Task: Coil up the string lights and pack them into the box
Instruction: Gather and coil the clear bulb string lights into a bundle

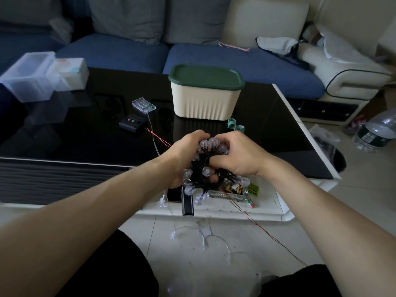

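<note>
**Bunching the globe lights short of a lidded box**

Clasping from both sides, the left hand point(182, 159) and right hand point(237, 156) curl their fingers round a dense bundle of globe string lights point(205, 168): black cord wound into a rough ball, clear round bulbs sticking out all over. A few bulbs hang loose beneath the bundle.

The bundle is held over the near edge of the black coffee table point(75, 133). The cream storage box point(204, 99) stands straight beyond it on the tabletop, well apart and roughly in line with the gap between the hands; neither hand looks clearly nearer. Its green lid point(205, 77) is on, so I judge one hand must let go to open it first.

Left of the box lie a clear battery case point(143, 105) and a black controller point(132, 123). Another strand with star-shaped lights point(205, 236) trails on the floor, nearer than the box.
</note>
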{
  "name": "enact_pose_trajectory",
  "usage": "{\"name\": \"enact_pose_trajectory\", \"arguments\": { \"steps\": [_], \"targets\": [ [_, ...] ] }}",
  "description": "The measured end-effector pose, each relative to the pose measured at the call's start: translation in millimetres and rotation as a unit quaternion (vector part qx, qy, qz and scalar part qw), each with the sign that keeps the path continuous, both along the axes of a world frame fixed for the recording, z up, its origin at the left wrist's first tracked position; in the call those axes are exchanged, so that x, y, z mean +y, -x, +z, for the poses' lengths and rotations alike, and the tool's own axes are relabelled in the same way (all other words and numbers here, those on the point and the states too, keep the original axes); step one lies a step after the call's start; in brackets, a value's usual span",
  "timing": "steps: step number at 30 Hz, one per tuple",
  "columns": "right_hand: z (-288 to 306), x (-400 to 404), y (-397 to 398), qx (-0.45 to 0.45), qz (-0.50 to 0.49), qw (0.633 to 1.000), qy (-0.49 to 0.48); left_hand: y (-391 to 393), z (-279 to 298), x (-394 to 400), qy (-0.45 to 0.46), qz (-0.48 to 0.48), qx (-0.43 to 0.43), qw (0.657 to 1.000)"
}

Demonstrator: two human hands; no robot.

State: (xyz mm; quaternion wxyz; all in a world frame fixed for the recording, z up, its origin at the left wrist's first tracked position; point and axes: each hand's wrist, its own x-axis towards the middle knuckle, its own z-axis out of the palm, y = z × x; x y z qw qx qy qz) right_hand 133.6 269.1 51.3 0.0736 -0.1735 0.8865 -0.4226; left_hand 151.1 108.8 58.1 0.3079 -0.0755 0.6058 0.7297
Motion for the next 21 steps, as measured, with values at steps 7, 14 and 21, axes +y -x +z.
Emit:
{"name": "enact_pose_trajectory", "arguments": {
  "steps": [7, 14, 21],
  "targets": [
    [-1, 1, -2, 0.031, -0.006, 0.999, 0.043, 7, -4, 2, 0.113, 0.039, 0.073, 0.99],
    [-5, 10, -2, 0.067, -0.023, 0.997, 0.025, 21, -8, -17, 0.146, 0.02, 0.187, 0.971],
    [-10, 30, 0, 0.046, -0.049, 0.996, 0.052, 26, -21, -39, 0.095, -0.175, 0.202, 0.959]
  ]
}}
